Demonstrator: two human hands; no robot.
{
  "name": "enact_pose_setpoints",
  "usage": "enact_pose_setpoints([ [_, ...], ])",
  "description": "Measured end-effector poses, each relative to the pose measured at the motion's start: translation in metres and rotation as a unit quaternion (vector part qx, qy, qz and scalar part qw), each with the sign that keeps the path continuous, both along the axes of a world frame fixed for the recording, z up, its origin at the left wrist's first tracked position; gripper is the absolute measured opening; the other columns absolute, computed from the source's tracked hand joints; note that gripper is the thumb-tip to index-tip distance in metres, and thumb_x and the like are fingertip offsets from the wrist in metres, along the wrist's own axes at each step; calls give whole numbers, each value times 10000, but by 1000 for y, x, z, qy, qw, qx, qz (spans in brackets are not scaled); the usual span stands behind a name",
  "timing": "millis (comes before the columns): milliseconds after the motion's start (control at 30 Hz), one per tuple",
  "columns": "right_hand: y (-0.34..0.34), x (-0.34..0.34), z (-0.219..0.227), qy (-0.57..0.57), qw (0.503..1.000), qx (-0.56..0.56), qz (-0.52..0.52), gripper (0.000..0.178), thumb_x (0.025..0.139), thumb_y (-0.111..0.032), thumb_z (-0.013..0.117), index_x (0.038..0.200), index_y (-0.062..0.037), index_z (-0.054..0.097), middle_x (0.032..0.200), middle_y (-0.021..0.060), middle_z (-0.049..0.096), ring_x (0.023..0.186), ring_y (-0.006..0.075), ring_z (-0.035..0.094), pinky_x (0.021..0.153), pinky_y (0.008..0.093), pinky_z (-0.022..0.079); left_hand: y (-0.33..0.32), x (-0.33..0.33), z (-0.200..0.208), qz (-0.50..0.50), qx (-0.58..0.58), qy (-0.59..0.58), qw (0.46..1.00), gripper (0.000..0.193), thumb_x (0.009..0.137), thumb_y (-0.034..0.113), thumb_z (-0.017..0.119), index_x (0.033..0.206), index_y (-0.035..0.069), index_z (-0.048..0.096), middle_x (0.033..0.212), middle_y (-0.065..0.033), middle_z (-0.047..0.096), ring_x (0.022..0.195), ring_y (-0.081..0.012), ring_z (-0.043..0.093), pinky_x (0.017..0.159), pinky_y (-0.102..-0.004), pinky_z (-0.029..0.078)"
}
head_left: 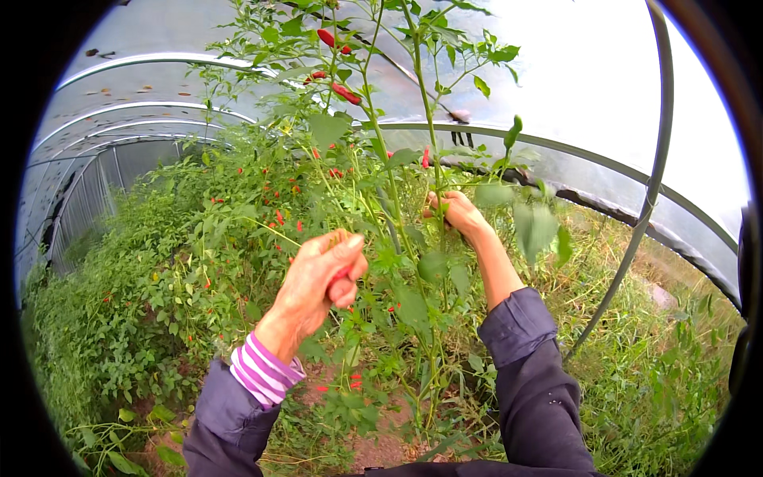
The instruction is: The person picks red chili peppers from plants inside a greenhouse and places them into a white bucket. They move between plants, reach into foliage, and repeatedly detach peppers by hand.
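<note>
My left hand (322, 274) is closed in a fist around red chili peppers (342, 278), held in front of a tall chili plant (397, 199). My right hand (455, 211) reaches further into the plant and grips one of its thin green stems (435, 143). More red peppers (346, 94) hang from the upper branches above both hands. Both arms wear dark blue sleeves; a pink-and-white striped cuff shows at my left wrist.
A long row of chili bushes (159, 270) dotted with red fruit runs away on the left. Curved metal hoops (636, 230) and clear plastic sheeting of a greenhouse tunnel arch overhead. Grass and weeds (660, 374) cover the ground at right; bare soil (381, 445) lies below the plant.
</note>
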State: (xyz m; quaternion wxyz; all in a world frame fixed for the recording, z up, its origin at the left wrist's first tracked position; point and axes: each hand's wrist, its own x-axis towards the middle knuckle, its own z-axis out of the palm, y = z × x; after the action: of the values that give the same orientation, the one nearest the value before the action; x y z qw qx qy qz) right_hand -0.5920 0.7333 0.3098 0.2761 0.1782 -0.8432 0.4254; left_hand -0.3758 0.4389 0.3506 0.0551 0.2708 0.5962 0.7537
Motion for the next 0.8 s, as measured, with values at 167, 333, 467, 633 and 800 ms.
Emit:
enact_pose_setpoints([
  [167,-42,53,8,-130,922,-308,196,264,900,-255,502,1059,-69,603,700,3,605,474,60,447,394,224,326,0,18,-11,-94,-65,-21,993,217,854,207,634,892,10,550,620,23,429,437,-40,339,385,-213,325],
  [333,-11,82,-19,34,855,-498,139,279,895,-287,541,1093,-99,600,757,-15,575,529,46,452,421,193,342,33,23,-3,-133,-114,6,985,254,826,190,656,928,-37,606,641,-3,509,470,-57,437,415,-215,384],
  [467,-28,123,-18,129,873,-460,101,280,939,-291,500,1081,-67,589,819,-14,575,563,42,423,464,189,314,78,23,18,-21,-250,237,939,206,837,136,620,935,-46,629,718,-27,593,606,-100,568,535,-250,450],
  [633,-36,136,-34,232,851,-431,193,252,898,-192,554,1062,-2,575,916,23,601,803,115,552,727,271,451,134,6,31,205,-246,672,668,188,776,44,614,957,1,638,844,-130,641,677,-259,623,647,-321,485],
  [800,-33,148,-40,317,912,-259,7,223,766,37,594,987,4,605,860,67,634,803,146,565,692,303,449,147,0,31,267,-385,737,487,116,647,-10,580,752,-20,533,897,-153,537,648,-286,622,548,-379,515],
])
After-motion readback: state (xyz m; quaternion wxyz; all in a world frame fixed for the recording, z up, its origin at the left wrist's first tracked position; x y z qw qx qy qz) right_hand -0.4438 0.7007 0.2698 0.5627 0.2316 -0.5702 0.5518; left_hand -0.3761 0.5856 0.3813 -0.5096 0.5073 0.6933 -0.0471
